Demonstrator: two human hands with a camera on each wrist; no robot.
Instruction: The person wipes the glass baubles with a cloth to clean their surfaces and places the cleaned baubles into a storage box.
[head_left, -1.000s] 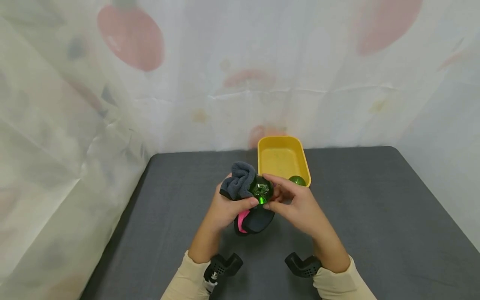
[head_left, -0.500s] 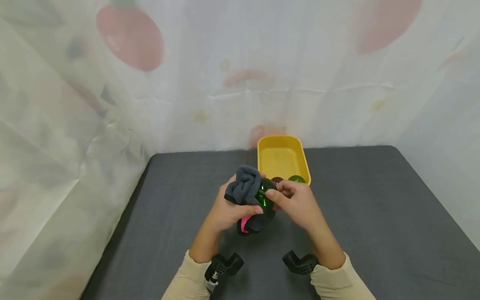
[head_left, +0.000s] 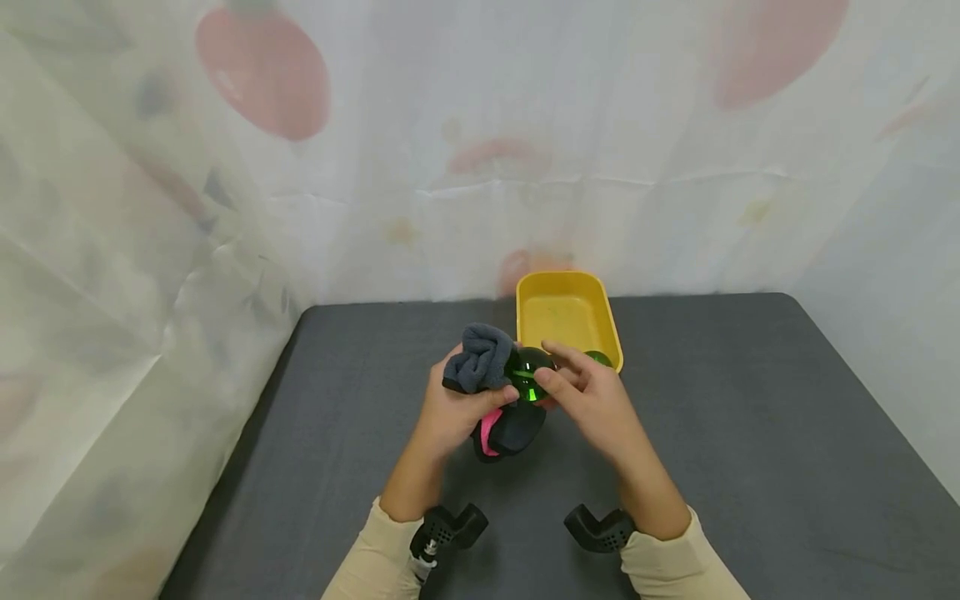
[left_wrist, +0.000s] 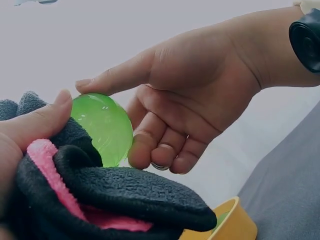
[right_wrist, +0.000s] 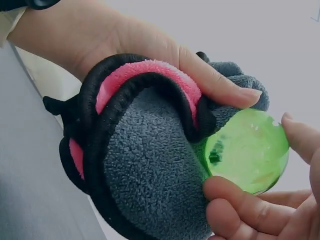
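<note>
A glossy translucent green ball (head_left: 529,372) sits half wrapped in a bunched grey fleece cloth (head_left: 480,362) with pink lining and black trim, held above the dark table.

A yellow tray (head_left: 613,327) holding a small green ball (head_left: 600,357) sits on the dark table (head_left: 750,433).

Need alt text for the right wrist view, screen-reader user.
Close-up: a translucent green ball sits between two hands, the left hand pressing a grey cloth with pink lining and black trim around it, thumb on top. The right hand's fingertips touch the ball from below and the right side. Background is a plain pale wall.
</note>
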